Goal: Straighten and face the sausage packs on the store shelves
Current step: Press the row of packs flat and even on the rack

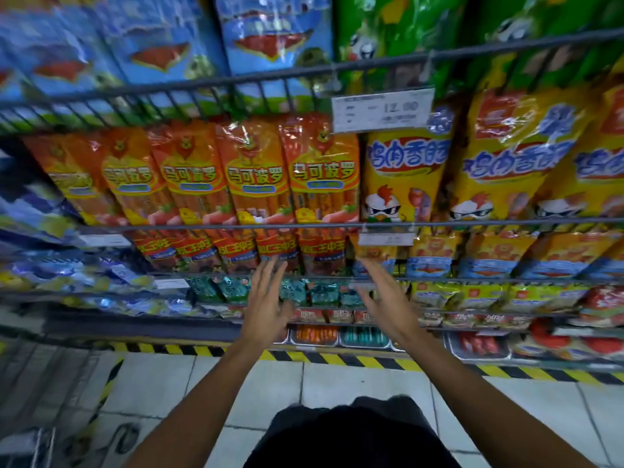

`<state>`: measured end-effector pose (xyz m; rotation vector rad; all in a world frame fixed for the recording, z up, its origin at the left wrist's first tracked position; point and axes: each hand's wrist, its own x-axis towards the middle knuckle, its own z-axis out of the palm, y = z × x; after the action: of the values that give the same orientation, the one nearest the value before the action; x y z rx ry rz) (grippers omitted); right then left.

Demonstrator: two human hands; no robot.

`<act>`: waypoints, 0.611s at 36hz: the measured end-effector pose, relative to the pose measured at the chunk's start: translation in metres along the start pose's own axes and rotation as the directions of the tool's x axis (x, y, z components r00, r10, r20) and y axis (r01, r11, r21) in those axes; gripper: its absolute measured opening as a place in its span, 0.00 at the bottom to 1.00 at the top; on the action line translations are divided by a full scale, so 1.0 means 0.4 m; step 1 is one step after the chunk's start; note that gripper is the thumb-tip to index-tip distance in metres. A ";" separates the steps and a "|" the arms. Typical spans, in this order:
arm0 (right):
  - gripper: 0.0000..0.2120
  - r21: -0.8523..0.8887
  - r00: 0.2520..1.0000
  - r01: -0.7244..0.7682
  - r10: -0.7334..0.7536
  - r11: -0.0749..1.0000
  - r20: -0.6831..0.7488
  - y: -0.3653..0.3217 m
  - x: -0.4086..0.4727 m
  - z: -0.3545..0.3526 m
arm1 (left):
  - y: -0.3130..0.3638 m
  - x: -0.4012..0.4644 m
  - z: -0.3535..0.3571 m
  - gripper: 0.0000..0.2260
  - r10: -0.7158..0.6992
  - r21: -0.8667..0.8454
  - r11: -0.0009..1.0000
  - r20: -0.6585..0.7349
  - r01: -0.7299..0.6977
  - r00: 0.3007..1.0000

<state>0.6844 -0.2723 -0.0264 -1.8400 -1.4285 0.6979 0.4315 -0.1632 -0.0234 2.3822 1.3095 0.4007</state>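
Glossy orange plastic sausage packs (pixel 260 173) stand upright in a row behind the grey wire shelf rail (pixel 202 228), faces forward, some leaning slightly. Below that rail, the left hand (pixel 266 305) and right hand (pixel 385 298) reach up with fingers spread and straight, palms facing each other, holding nothing.

Dim-ish store light is glaring off the glossy orange packs (pixel 256 170) & blue packs (pixel 273 32) up top, motion blur is smearing the far left, and wide-angle distortion is bowing the shelf rails (pixel 209 227) w/ edges going soft.
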 end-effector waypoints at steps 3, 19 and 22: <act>0.31 0.106 0.978 -0.196 0.202 0.975 -0.045 -0.058 0.052 0.068 | -0.053 0.018 -0.018 0.34 0.014 0.037 0.999 0.055 -0.016 0.998; 0.17 0.131 0.788 -0.476 0.488 0.870 -0.376 -0.079 0.205 0.214 | -0.086 0.157 0.033 0.38 0.267 0.233 0.901 0.368 -0.366 0.890; 0.15 0.104 0.793 -0.454 0.455 0.885 -0.405 -0.065 0.202 0.213 | -0.093 0.168 0.036 0.37 0.268 0.234 0.896 0.395 -0.378 0.879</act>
<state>0.6239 -0.1734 -0.0582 -2.1967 -0.7060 0.4767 0.4452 -0.0907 -0.0495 2.7774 0.8510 -0.1595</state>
